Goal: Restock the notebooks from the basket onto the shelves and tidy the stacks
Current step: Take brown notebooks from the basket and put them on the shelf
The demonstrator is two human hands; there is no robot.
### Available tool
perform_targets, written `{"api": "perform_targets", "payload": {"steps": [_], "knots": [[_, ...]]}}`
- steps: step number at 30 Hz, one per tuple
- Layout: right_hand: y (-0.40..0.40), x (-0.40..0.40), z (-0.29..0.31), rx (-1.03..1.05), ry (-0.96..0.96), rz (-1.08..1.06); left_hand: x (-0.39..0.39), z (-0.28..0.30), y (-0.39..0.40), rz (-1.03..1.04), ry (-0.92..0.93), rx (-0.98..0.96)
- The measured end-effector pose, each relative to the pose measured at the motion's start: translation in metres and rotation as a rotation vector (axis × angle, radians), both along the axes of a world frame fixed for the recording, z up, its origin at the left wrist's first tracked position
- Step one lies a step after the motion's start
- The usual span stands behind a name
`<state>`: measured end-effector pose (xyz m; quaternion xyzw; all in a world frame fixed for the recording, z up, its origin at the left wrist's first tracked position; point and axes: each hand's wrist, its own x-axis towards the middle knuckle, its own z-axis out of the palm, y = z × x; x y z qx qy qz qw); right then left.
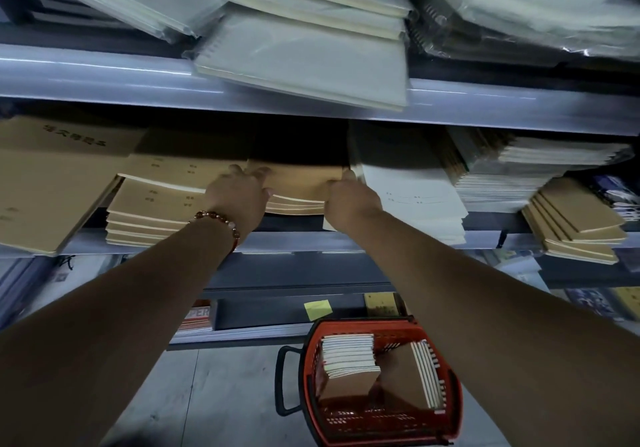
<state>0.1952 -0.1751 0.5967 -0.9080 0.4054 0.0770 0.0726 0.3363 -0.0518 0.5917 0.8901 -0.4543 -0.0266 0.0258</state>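
Two hands are showing at mid-frame, the left hand [239,192] and the right hand [349,201]. One red basket [453,408] is sitting at the lower centre, holding two groups of notebooks [349,355]. One yellow sticky note [317,309] is showing above it. One bead bracelet [221,223] is circling the left wrist.

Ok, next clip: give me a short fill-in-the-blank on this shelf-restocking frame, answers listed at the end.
1. Both hands hold a stack of kraft-brown notebooks on the ____ shelf.
2. The beaded bracelet sits on the ____ wrist.
3. The basket on the floor is ____ in colour.
4. Right of the right hand lies a stack of ____ notebooks.

Missing words: middle; left; red; white
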Motion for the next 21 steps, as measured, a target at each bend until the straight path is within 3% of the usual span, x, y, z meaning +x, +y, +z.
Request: {"api": "perform_targets", "payload": {"steps": [3, 6, 11, 15, 18, 21], "knots": [[0.006, -0.003, 0.003, 0.003, 0.023, 0.002, -0.001, -0.003, 0.0, 0.03, -0.027, 0.001], [0.012, -0.009, 0.003, 0.018, -0.077, 0.02, -0.011, -0.005, 0.007, 0.042, -0.09, -0.056], [0.046, -0.058, -0.017, -0.005, -0.383, 0.303, -0.059, -0.035, 0.042, -0.25, -0.059, -0.281], [0.079, -0.126, -0.076, 0.159, -0.191, 0.318, -0.114, -0.1, 0.077, -0.341, 0.127, -0.139], [0.089, -0.181, -0.133, 0.299, 0.068, 0.223, -0.15, -0.151, 0.09, -0.31, 0.289, 0.074], [0.09, -0.231, -0.193, 0.457, 0.154, 0.034, -0.176, -0.21, 0.097, -0.297, 0.373, 0.223]]}}
